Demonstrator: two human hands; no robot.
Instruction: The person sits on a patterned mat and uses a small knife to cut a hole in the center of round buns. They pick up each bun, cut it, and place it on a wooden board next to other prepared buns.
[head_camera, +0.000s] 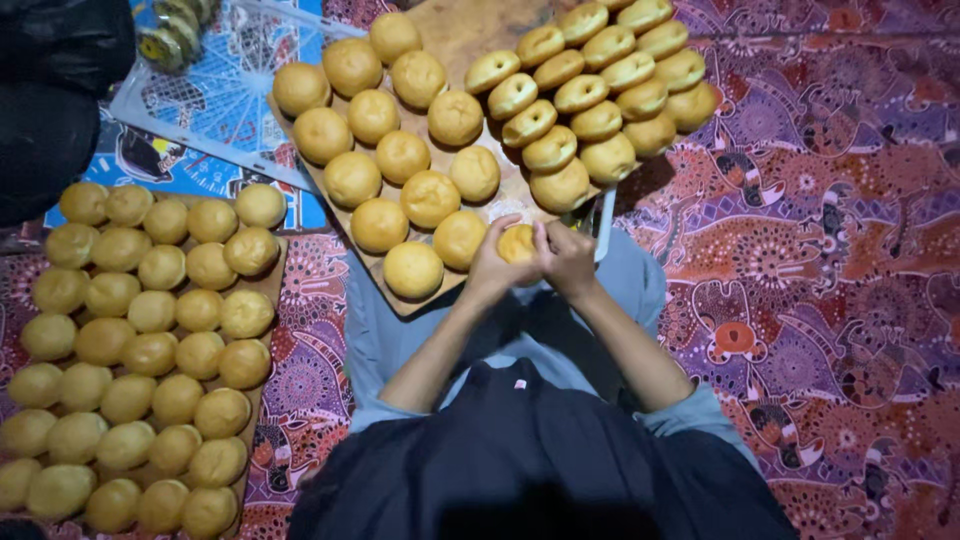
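- One round bun (517, 243) held between both hands, just above the lap and at the near edge of the wooden board (455, 35).
- Left hand (493, 262) curled around the bun's left side, thumb over its top; right hand (568, 258) cupping the right side, fingers (548, 240) bent close and pressed against the crust.
- No spread in either hand; both closed snugly on the bun, touching each other across it.
- On the board, left half: about fourteen plain golden buns (400, 155) lying flat in loose rows.
- On the board, right half: about sixteen slit buns (598, 85) stacked on edge, leaning on one another in tight rows.
- On the second board (268, 285) at far left: roughly thirty-five more plain buns (150, 350), packed close.
- Patterned red and purple cloth (820, 250) under everything.
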